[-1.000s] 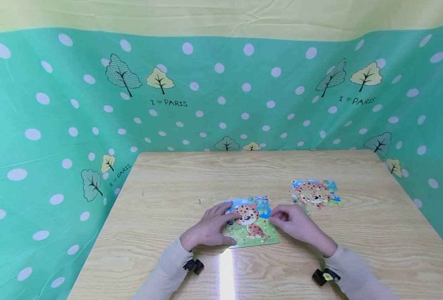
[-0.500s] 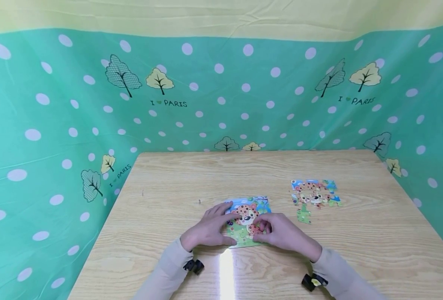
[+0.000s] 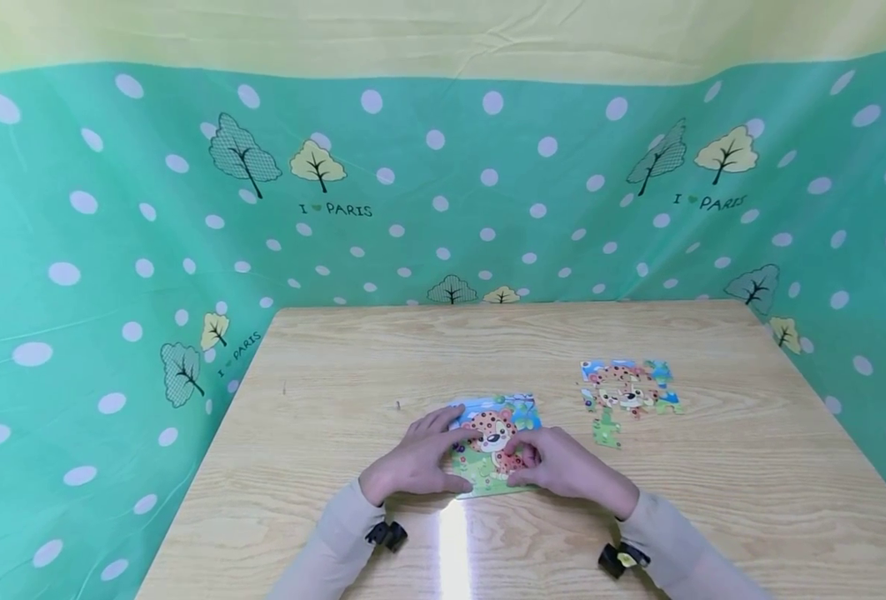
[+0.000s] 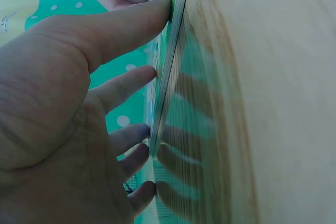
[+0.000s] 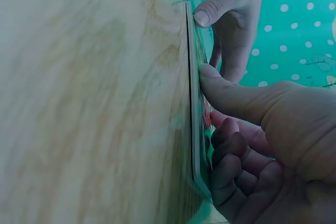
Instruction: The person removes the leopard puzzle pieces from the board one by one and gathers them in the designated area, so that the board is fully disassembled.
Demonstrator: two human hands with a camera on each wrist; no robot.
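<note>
Left hand [image 3: 412,461] flat, fingers spread; right hand [image 3: 570,467] fingers curled.

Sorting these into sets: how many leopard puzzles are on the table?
2. One puzzle board lies near the front edge under both hands; a second, loose cluster of pieces sits to its right, with one stray green piece beside it. Hands may hide more pieces.

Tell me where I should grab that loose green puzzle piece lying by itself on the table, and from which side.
The loose green puzzle piece lies flat on the wooden table, apart from the cluster of pieces behind it. Probably come from above with the right hand, the nearer one, and pinch its two outer edges; being thin and flat, it may need sliding or tipping up first.
</note>
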